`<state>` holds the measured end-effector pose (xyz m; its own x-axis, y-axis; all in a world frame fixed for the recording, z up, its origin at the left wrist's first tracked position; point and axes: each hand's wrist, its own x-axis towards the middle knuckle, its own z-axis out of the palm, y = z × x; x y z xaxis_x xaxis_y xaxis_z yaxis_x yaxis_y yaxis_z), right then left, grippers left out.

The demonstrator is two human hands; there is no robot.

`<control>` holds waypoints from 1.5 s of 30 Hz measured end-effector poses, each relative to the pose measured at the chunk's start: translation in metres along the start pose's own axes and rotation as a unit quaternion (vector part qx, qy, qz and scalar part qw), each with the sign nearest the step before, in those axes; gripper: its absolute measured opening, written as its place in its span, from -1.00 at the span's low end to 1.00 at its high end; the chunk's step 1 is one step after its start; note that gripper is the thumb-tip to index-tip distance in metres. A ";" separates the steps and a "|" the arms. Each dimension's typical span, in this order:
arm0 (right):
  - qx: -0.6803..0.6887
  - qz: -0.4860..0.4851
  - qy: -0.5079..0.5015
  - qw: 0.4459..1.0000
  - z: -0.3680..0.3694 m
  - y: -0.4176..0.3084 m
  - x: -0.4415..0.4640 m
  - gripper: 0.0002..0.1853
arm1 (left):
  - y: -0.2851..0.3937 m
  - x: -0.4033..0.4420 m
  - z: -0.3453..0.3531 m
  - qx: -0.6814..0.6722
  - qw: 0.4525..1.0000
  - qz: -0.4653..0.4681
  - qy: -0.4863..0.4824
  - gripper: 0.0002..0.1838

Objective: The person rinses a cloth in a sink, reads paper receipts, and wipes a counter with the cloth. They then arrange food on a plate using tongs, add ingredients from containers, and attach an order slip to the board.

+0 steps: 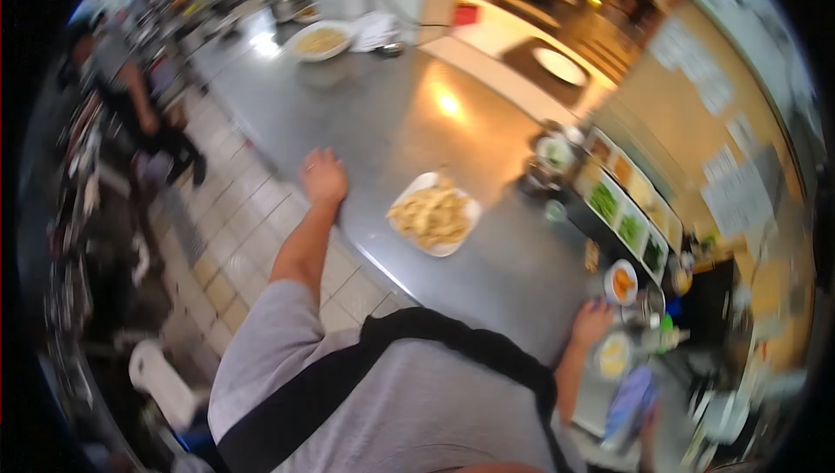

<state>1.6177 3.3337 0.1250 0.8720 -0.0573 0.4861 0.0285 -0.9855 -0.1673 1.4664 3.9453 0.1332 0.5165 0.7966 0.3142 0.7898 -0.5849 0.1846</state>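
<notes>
My left hand (323, 177) rests on the near edge of the steel counter (374, 142), fingers laid on the metal and nothing in them. To its right, apart from it, a white dish (472, 221) is heaped with pale yellow food (430, 214) that looks like fries. At the counter's right end is my right hand (592, 322), blurred, with a small blue patch at its fingertips. Whether it grips anything is unclear. Close by stand a white bowl with orange food (621, 283) and a bowl of pale yellow pieces (614, 356).
A white plate of food (320, 40) and papers (377, 31) lie at the counter's far end. Trays of chopped greens (616, 212) line the right side. A purple cloth-like thing (633, 399) is at lower right. Another person (130, 90) stands across the tiled floor.
</notes>
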 end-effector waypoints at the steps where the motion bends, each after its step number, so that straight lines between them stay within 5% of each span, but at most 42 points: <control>1: -0.004 -0.006 0.001 1.000 0.002 0.003 0.001 -0.63 | 0.000 0.000 0.003 0.001 1.000 -0.008 0.003 -0.54; 23: 0.005 -0.036 -0.016 0.999 0.006 0.012 0.005 -0.62 | 0.001 -0.006 0.004 -0.022 1.000 -0.007 0.011 -0.51; 28: -0.168 -0.048 0.021 0.984 -0.001 -0.011 0.002 -0.63 | -0.008 0.026 -0.009 -0.154 0.984 0.087 0.000 -0.65; 30: -0.087 -0.099 0.071 0.989 -0.019 -0.049 -0.008 -0.64 | -0.011 0.062 0.018 -0.238 0.963 0.115 0.042 -0.70; 31: -0.022 -0.084 0.044 0.995 -0.031 -0.074 -0.013 -0.66 | -0.010 0.084 0.013 -0.285 0.954 0.083 -0.035 -0.65; 33: 0.069 -0.045 -0.010 0.997 -0.042 -0.117 -0.033 -0.69 | -0.019 0.136 0.067 -0.424 0.905 -0.004 -0.021 -0.62; 35: 0.123 -0.003 -0.077 0.989 -0.042 -0.157 -0.057 -0.73 | -0.035 0.200 0.116 -0.560 0.801 -0.166 -0.132 -0.64; 37: 0.151 -0.039 -0.062 0.986 -0.040 -0.193 -0.083 -0.76 | -0.028 0.238 0.102 -0.620 0.737 -0.228 -0.141 -0.64; 42: 0.119 -0.025 -0.048 0.991 -0.054 -0.270 -0.117 -0.80 | -0.035 0.346 0.119 -0.674 0.643 -0.328 -0.159 -0.37; 45: 0.099 0.007 -0.027 0.995 -0.053 -0.281 -0.128 -0.79 | -0.021 0.377 0.088 -0.652 0.646 -0.372 -0.138 -0.27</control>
<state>1.4719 3.6099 0.1551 0.8980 -0.0560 0.4363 0.1075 -0.9338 -0.3411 1.6737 4.2720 0.1656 0.3363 0.8225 -0.4587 -0.0044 0.4885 0.8726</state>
